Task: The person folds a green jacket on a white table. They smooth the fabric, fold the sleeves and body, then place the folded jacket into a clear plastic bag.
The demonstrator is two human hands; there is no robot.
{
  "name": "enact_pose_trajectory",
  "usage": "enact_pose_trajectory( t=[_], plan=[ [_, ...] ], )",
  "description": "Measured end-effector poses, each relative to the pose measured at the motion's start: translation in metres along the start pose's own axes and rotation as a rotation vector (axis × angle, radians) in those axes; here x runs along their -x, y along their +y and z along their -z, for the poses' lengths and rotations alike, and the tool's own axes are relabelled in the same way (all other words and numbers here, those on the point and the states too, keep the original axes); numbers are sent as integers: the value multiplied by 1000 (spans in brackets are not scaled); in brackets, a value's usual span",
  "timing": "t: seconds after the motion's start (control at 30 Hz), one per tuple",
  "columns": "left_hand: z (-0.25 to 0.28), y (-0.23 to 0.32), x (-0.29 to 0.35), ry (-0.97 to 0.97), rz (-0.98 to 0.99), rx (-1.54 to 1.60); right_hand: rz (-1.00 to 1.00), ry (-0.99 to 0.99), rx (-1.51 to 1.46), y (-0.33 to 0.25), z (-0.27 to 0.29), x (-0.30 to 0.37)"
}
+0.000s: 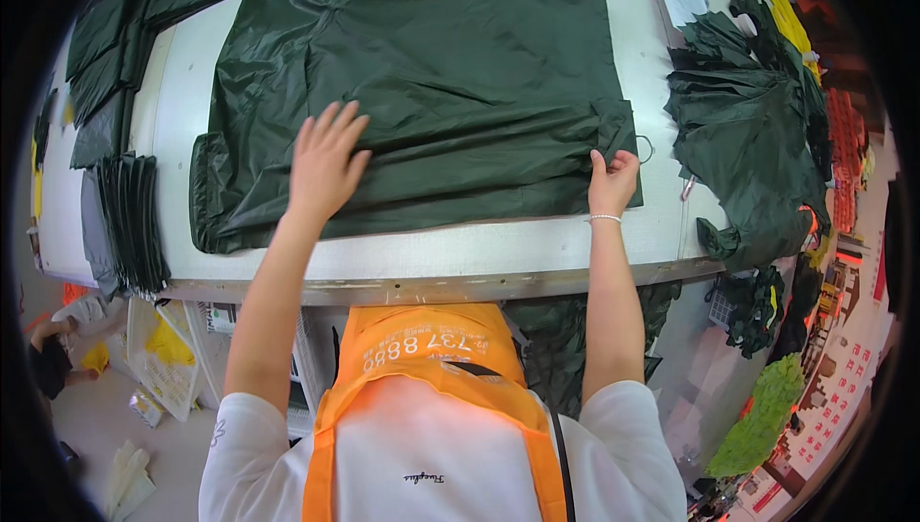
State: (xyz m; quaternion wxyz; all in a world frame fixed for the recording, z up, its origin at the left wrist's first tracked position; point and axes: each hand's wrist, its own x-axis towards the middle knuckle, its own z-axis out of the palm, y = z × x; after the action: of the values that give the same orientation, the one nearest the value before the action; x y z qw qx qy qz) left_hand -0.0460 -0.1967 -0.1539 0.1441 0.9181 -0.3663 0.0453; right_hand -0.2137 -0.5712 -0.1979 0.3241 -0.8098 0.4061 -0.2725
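A dark green jacket [460, 52] of thin, shiny fabric lies spread on the pale work table [460, 258]. Long creases run across its near part, between my hands. My left hand [326, 158] rests on the fabric left of the middle, fingers spread. At the right end of the jacket, my right hand [614, 177] pinches the fabric near a gathered edge, thumb and fingers closed. A small ring-shaped loop [647, 147] shows on the table just right of that hand; the rest of it is hidden.
Folded dark green pieces [129, 220] stand in a stack at the left table edge, with more flat packs [125, 33] behind. A loose heap of green fabric [743, 129] hangs over the right edge. A white crate [172, 369] sits below left.
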Motion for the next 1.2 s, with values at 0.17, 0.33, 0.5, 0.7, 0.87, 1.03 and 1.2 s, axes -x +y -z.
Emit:
enact_pose_trajectory(
  t=[0.17, 0.33, 0.5, 0.7, 0.87, 1.03, 1.2],
  plan=[
    [-39, 7, -37, -172, 93, -42, 37, -105, -349, 1, 19, -17],
    [-72, -18, -30, -205, 190, -7, -178, -94, -365, 10, 64, -34],
    [-75, -13, -36, -220, 186, -7, -535, 44, -658, 45, 28, -29],
    [-78, -16, -33, -225, 204, -43, -251, 98, -1224, -27, 25, -32],
    [-77, -10, -39, -246, 171, -56, 140, -104, 417, 62, 63, -47],
    [-77, -12, -36, -246, 179, -69, 134, 8, 103, 11, 41, -62],
    [-77, -12, -35, -233, 174, -54, 26, -393, 629, -56, 6, -94]
  ],
)
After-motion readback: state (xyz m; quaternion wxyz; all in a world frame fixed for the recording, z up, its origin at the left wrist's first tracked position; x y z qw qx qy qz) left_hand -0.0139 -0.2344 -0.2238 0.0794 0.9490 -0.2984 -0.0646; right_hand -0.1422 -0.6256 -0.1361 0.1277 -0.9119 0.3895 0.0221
